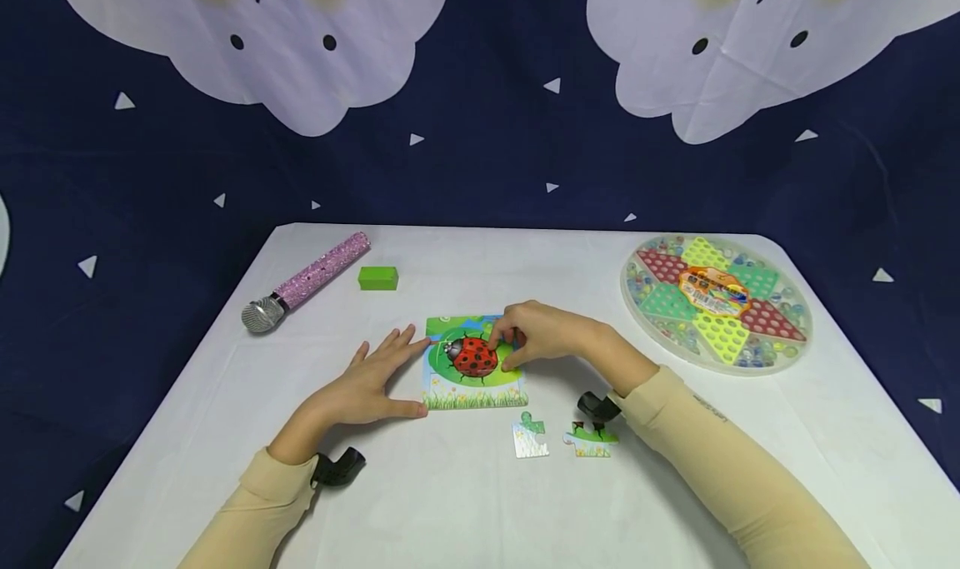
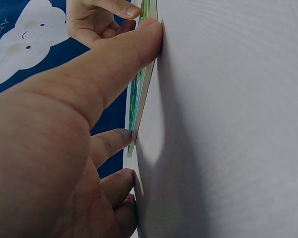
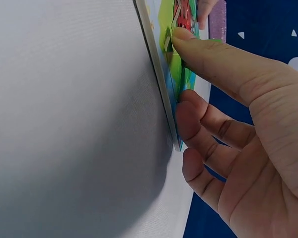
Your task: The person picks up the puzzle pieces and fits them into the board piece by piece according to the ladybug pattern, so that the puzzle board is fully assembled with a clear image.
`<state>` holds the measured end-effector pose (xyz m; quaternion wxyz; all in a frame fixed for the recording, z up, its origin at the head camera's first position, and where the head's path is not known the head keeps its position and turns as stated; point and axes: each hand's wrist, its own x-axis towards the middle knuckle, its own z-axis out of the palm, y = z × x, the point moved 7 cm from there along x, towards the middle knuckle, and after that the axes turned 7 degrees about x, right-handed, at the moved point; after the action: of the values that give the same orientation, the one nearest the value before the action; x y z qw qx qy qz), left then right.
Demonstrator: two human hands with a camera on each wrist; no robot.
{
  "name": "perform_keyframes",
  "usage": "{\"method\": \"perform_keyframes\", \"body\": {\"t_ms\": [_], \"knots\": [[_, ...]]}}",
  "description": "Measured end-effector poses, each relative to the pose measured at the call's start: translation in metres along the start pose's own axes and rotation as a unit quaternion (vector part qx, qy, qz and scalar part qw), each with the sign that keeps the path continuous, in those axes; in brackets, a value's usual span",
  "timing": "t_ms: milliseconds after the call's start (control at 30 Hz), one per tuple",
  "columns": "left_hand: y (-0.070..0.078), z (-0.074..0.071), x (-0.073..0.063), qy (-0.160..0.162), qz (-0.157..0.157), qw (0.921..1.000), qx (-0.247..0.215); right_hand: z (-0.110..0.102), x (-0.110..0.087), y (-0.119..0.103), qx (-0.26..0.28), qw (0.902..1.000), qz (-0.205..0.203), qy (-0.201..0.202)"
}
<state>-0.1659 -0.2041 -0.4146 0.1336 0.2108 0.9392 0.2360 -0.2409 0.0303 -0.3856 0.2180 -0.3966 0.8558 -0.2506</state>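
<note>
A square ladybug puzzle board [image 1: 475, 401] lies on the white table. Over its right part, my right hand [image 1: 543, 331] has its thumb and bent fingers around a puzzle piece; much of that piece is hidden by the fingers. In the right wrist view, the thumb [image 3: 184, 37] touches the picture and the curled fingers come down by the board's edge. My left hand [image 1: 367, 386] is spread at the left side, fingertip and thumb [image 2: 149, 37] against the board's edge. Two loose puzzle pieces, one with white and green [image 1: 531, 437] and one with grass [image 1: 591, 442], lie below the board.
A pink glittery microphone [image 1: 318, 273] lies at the back left beside a green block [image 1: 378, 278]. At the back right is a round Chinese checkers set [image 1: 716, 305] with marbles. A dark blue curtain [image 1: 487, 161] with clouds hangs behind the table.
</note>
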Motion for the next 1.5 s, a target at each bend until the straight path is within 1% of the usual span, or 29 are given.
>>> {"method": "perform_keyframes", "body": {"t_ms": [267, 467, 800, 1067, 1167, 1300, 1400, 1500], "knots": [[0.003, -0.001, 0.002, -0.001, 0.002, 1.0, 0.001, -0.002, -0.009, 0.0, 0.007, 0.9999, 0.004, 0.009], [0.004, -0.002, 0.003, -0.002, 0.004, 1.0, 0.002, -0.003, -0.025, -0.004, 0.022, 0.9996, -0.003, 0.015], [0.004, 0.0, 0.006, -0.001, 0.007, 1.0, 0.003, 0.002, -0.051, -0.004, 0.045, 0.9987, -0.011, 0.023], [0.003, -0.001, 0.006, 0.007, 0.014, 0.9999, 0.003, 0.013, -0.067, 0.0, 0.063, 0.9976, -0.01, 0.026], [0.001, 0.0, 0.002, 0.008, 0.009, 0.9999, 0.004, 0.02, -0.069, -0.002, 0.069, 0.9973, -0.018, 0.019], [0.0, 0.0, -0.002, 0.01, 0.005, 0.9999, 0.005, 0.029, -0.072, -0.006, 0.074, 0.9971, -0.015, 0.009], [0.001, 0.0, -0.002, 0.012, 0.008, 0.9999, 0.004, 0.032, -0.076, -0.008, 0.08, 0.9968, -0.009, 0.006], [0.002, 0.001, 0.0, 0.012, 0.011, 0.9999, 0.004, 0.036, -0.08, -0.011, 0.088, 0.996, -0.014, 0.001]]}}
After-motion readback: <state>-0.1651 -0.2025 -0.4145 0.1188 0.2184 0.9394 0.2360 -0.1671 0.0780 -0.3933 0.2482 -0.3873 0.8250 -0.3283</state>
